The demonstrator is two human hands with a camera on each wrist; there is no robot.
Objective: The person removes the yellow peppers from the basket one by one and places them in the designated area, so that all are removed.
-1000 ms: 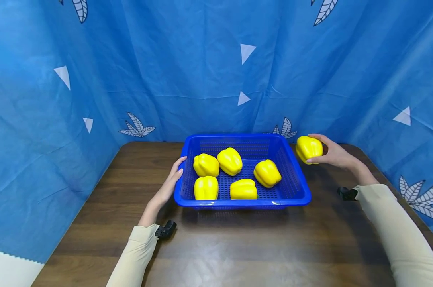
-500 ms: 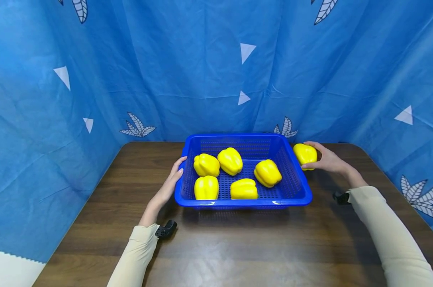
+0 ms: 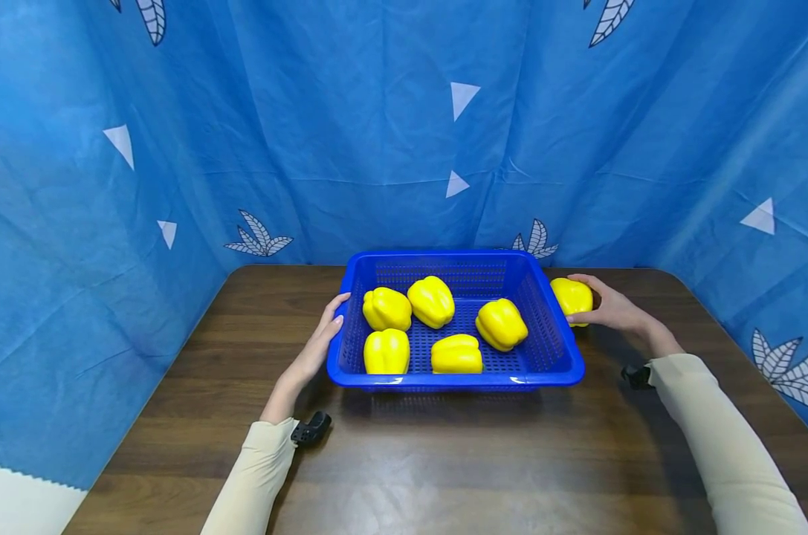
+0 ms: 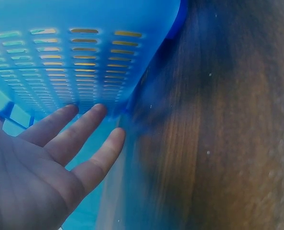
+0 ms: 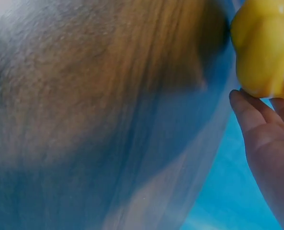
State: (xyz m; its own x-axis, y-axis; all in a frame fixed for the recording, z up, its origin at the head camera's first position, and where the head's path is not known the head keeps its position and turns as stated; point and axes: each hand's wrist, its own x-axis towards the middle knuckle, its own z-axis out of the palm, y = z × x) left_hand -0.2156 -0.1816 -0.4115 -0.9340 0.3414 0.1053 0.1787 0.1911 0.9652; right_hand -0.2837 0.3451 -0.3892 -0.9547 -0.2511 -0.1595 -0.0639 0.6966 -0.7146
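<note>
Nearest me, the brown wooden table (image 3: pixel 390 461) shows a streaky grain and a glossy top, with a pale glare across its near middle. A cream left sleeve (image 3: pixel 250 475) comes in at the near left and a cream right sleeve (image 3: pixel 718 446) at the near right, with a small black device at each wrist, the left device (image 3: pixel 311 429) and the right device (image 3: pixel 636 377). The left hand (image 3: pixel 308 355) rests against the left side of a blue slotted basket (image 3: pixel 457 380), its fingers extended along the outer wall rather than clenched. In the basket lie five yellow peppers: two in the near part, one at left (image 3: pixel 386 351) and one in the middle (image 3: pixel 457 354), one toward the right (image 3: pixel 502 325), and two farther back at left (image 3: pixel 386 308) and centre (image 3: pixel 432 302). Just beyond the basket's right side, the right hand (image 3: pixel 611 306) grasps a sixth pepper (image 3: pixel 571 297) between thumb and fingers; I cannot tell whether it touches the table. Behind and along both sides hangs a creased blue curtain (image 3: pixel 377 134), printed with white triangles (image 3: pixel 464 98) and black-veined white leaves (image 3: pixel 259 236). At the near left, its zigzag hem borders a white patch (image 3: pixel 15 498).
</note>
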